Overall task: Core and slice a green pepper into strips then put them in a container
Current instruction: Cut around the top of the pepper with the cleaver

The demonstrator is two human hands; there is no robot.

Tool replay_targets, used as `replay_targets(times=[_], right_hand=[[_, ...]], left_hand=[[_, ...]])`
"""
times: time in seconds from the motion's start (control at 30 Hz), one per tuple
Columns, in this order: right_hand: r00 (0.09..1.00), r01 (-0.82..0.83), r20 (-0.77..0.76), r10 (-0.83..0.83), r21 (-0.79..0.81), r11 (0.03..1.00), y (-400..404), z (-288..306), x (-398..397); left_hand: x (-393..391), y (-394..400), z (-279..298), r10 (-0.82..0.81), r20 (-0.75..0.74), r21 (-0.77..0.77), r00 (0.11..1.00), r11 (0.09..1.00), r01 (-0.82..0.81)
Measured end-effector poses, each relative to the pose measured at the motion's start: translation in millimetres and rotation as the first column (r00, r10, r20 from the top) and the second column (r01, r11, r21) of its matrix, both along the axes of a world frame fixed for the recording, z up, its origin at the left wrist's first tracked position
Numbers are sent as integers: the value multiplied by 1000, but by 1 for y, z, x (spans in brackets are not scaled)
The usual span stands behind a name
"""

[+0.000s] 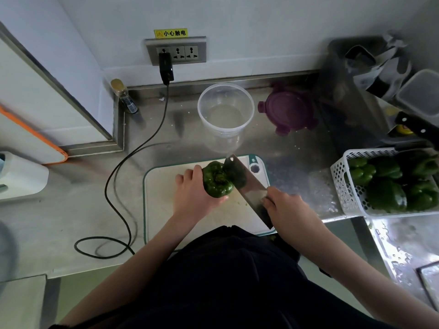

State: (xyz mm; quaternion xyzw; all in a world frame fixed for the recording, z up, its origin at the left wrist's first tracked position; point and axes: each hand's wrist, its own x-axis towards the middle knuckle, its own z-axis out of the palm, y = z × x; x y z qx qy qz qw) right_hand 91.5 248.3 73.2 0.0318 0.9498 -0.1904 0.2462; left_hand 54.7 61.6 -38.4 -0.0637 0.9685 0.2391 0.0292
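Pepper [217,180]: whole green one on the cutting board [166,205], stem side up, uncut as far as I can tell.
Left hand [193,193]: fingers curled round the pepper's left side, steadying it.
Right hand [283,205]: fingers wrapped on the cleaver [244,184] handle; blade edge against the pepper's right side near the stem.
Progress: coring only starting; slicing and transfer remain.
Container [225,110]: clear tub, no strips in it, on the counter [71,205] beyond the board; purple lid [288,110] to its right.
Basket [342,186]: more peppers, far right.
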Motion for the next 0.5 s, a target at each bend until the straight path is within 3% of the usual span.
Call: replay_targets(times=[0.2, 0.5], right_hand=[[997, -63, -24, 67, 124, 990, -9, -1, 4], [997, -70, -25, 75, 143, 987, -16, -5, -2]], left_hand=[[1, -1, -2, 24, 17, 12, 1000, 1000, -24], [-3, 6, 0, 65, 33, 59, 997, 996, -67]])
